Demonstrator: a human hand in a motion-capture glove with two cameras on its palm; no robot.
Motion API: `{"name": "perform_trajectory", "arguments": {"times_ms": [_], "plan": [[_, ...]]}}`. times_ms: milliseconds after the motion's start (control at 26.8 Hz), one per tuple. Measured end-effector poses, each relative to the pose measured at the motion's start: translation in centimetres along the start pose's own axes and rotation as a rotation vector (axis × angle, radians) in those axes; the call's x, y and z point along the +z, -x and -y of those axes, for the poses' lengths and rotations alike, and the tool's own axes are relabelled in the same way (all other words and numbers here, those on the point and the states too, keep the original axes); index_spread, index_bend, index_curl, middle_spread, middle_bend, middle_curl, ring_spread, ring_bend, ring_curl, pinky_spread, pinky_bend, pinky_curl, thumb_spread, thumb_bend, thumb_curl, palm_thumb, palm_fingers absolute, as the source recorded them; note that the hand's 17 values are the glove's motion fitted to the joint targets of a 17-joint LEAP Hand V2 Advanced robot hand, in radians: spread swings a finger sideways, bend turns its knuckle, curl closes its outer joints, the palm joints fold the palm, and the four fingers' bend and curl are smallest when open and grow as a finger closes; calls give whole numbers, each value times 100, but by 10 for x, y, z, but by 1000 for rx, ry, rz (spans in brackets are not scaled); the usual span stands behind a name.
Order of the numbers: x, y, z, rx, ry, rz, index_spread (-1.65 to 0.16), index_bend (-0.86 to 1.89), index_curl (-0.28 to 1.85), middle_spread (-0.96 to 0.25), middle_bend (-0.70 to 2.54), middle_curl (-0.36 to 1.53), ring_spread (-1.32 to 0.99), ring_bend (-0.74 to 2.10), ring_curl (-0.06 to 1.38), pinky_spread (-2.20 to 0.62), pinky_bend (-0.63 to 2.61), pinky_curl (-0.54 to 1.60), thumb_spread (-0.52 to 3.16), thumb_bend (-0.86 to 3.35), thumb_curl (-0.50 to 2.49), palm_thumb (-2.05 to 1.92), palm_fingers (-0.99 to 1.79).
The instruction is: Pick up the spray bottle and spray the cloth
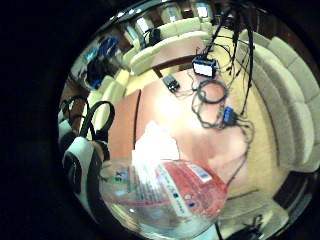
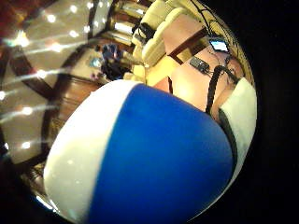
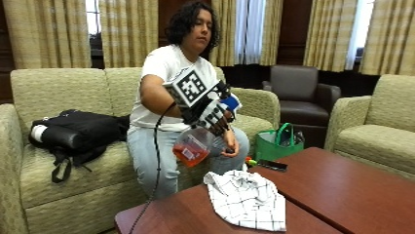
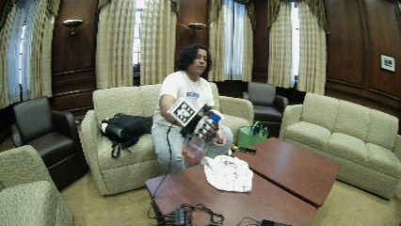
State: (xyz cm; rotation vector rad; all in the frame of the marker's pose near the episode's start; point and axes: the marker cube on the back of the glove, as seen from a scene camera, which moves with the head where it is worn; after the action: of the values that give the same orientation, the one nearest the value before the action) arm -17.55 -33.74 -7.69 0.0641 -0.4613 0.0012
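A person on the sofa holds a spray bottle (image 3: 192,147) in the air above the table's near edge. The gloved right hand (image 3: 209,116) grips its neck below the blue and white spray head (image 3: 230,102). The clear bottle with a red label (image 1: 170,197) fills part of the little finger side palm view, with the cloth (image 1: 156,144) beyond it. The blue and white spray head (image 2: 154,163) fills the thumb side palm view. A white checked cloth (image 3: 250,199) lies crumpled on the brown table (image 3: 337,190), below and in front of the bottle. The bare hand rests near the person's knee.
A black phone (image 3: 272,165) lies on the table's far edge. A green bag (image 3: 277,142) stands on the floor beside the sofa, and a black backpack (image 3: 78,132) lies on the sofa. Cables and devices (image 4: 188,215) sit on the table's near end.
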Motion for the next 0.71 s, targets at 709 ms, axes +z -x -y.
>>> {"name": "perform_trajectory", "arguments": {"times_ms": [709], "plan": [[101, 84, -37, -365, 449, -1025, -25, 44, 51, -22, 62, 51, -22, 64, 45, -30, 41, 37, 9, -3, 73, 96, 139]]}}
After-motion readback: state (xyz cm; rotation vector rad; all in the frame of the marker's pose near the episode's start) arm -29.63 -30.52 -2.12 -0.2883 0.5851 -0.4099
